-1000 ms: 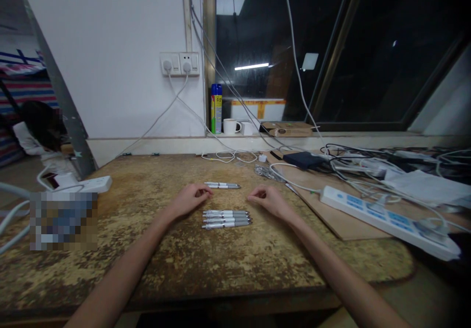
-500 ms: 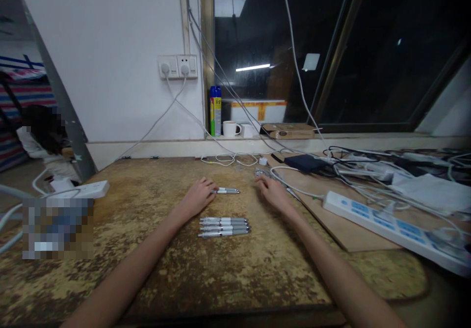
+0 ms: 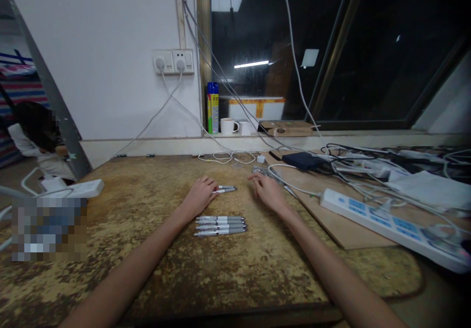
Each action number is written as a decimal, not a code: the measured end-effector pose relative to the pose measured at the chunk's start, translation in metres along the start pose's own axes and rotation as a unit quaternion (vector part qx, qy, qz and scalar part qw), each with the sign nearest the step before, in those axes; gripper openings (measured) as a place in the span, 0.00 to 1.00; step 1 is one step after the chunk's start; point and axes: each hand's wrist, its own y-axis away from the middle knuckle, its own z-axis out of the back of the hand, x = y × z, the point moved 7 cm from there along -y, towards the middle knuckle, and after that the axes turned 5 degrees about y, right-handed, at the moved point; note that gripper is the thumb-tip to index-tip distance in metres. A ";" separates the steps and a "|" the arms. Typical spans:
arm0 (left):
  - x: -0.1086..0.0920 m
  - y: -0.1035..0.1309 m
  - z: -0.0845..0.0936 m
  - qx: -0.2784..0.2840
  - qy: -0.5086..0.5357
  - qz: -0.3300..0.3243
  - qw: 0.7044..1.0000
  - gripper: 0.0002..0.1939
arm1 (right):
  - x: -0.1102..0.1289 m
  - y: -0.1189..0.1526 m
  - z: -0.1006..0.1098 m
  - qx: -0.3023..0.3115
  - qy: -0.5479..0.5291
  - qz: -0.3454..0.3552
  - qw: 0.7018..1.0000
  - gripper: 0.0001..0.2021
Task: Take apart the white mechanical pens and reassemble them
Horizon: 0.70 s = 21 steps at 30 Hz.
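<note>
As the left hand seemingly positions far pens, grip indeterminable, the right hand hangs spread; lifting calls for pinching.

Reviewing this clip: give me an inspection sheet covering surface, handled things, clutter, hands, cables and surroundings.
Surface: wooden table, finish worn and blotchy.
Handled things: near row of pens, side by side; beyond it, pen ends show beside the left hand, count unclear.
Clutter: white papers and a dark flat object at right.
Hands: left hand at the farther pens, grip unclear; right hand off the pens, holding nothing visible.
Cables: tangled cables behind the right-side power strip.
Surroundings: mug and spray can on the windowsill; person at far left.
</note>
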 end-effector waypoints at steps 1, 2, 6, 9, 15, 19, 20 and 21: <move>-0.002 0.000 0.002 -0.003 -0.010 0.002 1.000 0.11 | 0.004 0.001 0.000 -0.005 -0.007 0.020 1.000 0.17; -0.006 0.000 0.005 -0.007 -0.020 0.003 1.000 0.11 | 0.008 0.003 0.000 -0.011 -0.010 0.045 0.999 0.19; -0.021 0.005 0.027 -0.034 -0.043 -0.004 0.998 0.13 | 0.033 0.014 -0.006 -0.013 0.019 0.145 0.989 0.24; -0.031 0.010 0.040 -0.038 -0.056 -0.010 0.998 0.14 | 0.055 0.024 -0.011 0.002 0.056 0.198 0.979 0.19; -0.044 0.015 0.049 -0.039 -0.080 -0.039 0.995 0.15 | 0.077 0.032 -0.022 0.039 0.144 0.229 0.962 0.11; -0.052 0.016 0.051 -0.040 -0.121 -0.027 0.991 0.12 | 0.077 0.036 -0.024 0.051 0.197 0.193 0.960 0.12; -0.054 0.016 0.052 -0.036 -0.126 -0.023 0.991 0.11 | 0.078 0.037 -0.024 0.056 0.209 0.184 0.959 0.13; -0.055 0.016 0.052 -0.032 -0.126 -0.019 0.991 0.10 | 0.079 0.038 -0.024 0.062 0.219 0.177 0.958 0.13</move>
